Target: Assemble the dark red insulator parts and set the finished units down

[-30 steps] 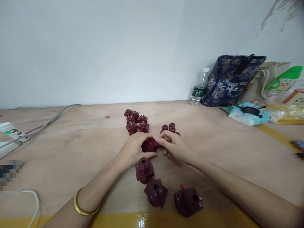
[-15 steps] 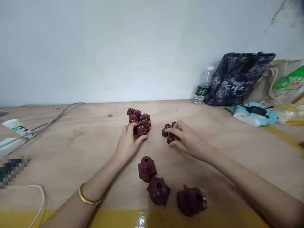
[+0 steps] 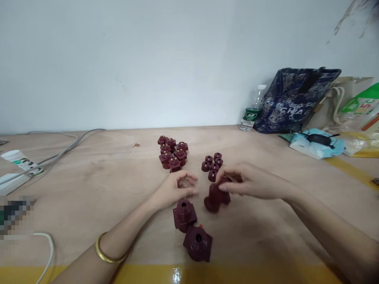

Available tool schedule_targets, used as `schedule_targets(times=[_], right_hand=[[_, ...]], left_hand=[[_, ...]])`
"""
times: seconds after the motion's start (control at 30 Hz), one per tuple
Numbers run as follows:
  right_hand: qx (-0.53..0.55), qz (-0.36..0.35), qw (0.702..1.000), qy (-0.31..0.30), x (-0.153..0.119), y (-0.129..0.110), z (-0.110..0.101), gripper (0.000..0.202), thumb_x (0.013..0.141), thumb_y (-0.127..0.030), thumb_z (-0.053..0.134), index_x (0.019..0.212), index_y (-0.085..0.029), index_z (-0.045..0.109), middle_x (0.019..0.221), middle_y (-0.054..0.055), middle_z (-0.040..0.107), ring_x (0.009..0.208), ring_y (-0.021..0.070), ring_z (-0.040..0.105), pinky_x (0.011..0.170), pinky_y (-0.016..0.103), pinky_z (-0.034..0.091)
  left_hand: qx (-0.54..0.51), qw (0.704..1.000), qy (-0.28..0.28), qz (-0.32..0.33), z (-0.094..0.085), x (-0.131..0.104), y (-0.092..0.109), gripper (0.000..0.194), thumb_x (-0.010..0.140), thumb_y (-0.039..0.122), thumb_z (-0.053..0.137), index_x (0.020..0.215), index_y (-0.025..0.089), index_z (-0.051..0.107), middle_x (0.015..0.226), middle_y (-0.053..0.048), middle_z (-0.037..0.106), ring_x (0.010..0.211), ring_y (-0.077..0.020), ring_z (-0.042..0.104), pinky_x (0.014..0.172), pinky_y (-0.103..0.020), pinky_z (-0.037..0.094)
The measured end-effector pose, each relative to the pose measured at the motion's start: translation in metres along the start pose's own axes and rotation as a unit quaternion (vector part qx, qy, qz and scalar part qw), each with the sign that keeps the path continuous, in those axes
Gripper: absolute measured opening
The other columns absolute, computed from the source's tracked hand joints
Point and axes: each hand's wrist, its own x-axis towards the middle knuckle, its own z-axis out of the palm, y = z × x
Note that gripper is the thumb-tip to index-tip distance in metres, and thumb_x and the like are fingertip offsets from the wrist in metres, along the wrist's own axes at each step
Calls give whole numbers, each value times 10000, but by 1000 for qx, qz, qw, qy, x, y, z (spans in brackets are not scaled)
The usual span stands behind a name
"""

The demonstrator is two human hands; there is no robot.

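Between the fingertips of my right hand [image 3: 248, 181] is a maroon plastic fitting with a square flange [image 3: 217, 197], blurred by motion. My left hand [image 3: 174, 189] holds nothing, its fingers curved and apart. Just in front of that hand lies a cluster of several maroon square-flanged pieces [image 3: 174, 154] with small brass pins on top. Several small round maroon caps [image 3: 213, 165], each with a hole, stand beyond my right fingers. Nearer to me are two larger maroon fittings, one upright [image 3: 184, 215] and one [image 3: 198, 242] with a red tab, touching each other.
Against the wall at the right stand a water bottle [image 3: 250, 114] and a dark blue patterned bag [image 3: 293, 102]. A light blue packet [image 3: 316, 144] lies before them. Grey cables [image 3: 69, 148] and a white bottle [image 3: 23, 161] are at the left. Yellow tape [image 3: 142, 274] runs along the near edge.
My right hand has left the small caps and picked up the fitting from the near right. My left hand has let go of the cluster and drawn back toward me.
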Motion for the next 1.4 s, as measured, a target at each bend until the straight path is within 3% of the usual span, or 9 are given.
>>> schedule_targets(times=[0.13,0.27,0.37,0.53,0.63,0.77,0.97,1.2,1.4], right_hand=[[167,78,976,111,29,18,26,216,862,-400,522,868,-186,550,589,-24,587,473,108,545,425,205,423],[254,99,950,151,40,13,56,258,875,-463,491,868,-207,462,553,-52,556,404,99,497,376,200,394],[128,-5,975,182,37,10,58,175,882,-370,514,945,-207,508,664,-16,595,539,129,552,486,240,446],[-74,-196,960,185,26,15,33,216,852,-84,444,994,-205,552,983,69,618,909,191,577,792,333,459],[-93,-138,966,199,20,20,19,209,851,-112,465,1019,-207,545,950,57,624,817,182,591,711,304,459],[-149,-43,983,98,13,23,11,189,841,-256,564,1027,-219,568,821,20,648,684,175,585,624,287,427],[-189,-19,980,62,10,24,12,133,800,-324,612,850,-206,573,699,-1,596,608,158,533,556,262,373],[-187,5,981,49,9,24,14,88,806,-252,540,864,-197,504,724,9,591,612,156,518,542,251,353],[-214,-23,975,61,6,20,12,43,791,-206,542,832,-197,550,794,28,606,698,167,540,594,251,372]], left_hand=[[88,989,71,95,-4,3,4,481,700,450,718,1076,182,583,1015,-78,644,896,-203,612,742,-314,488],[308,926,111,189,-8,2,12,609,536,502,812,1034,206,626,996,-71,636,954,-264,553,846,-390,437],[347,909,116,197,-11,-3,17,460,670,474,735,1027,204,628,932,-58,629,892,-239,558,803,-365,438],[162,982,27,92,-8,-8,11,331,797,423,622,1029,193,567,813,-9,632,736,-160,591,668,-273,462],[106,990,47,78,-7,-5,2,313,771,370,663,986,177,542,898,-32,629,808,-163,607,736,-283,477],[173,974,70,124,-10,-1,-2,458,768,357,681,1174,229,511,1007,-42,583,883,-176,602,821,-316,474],[449,874,46,181,-14,2,7,411,799,389,643,1172,228,584,998,-77,573,948,-253,553,825,-385,458],[298,937,141,115,-10,-3,-7,251,846,370,557,1031,203,528,931,-51,642,827,-211,609,734,-331,474],[254,943,191,102,-4,0,-17,207,837,386,572,894,207,485,893,-27,656,740,-179,599,675,-287,438]])
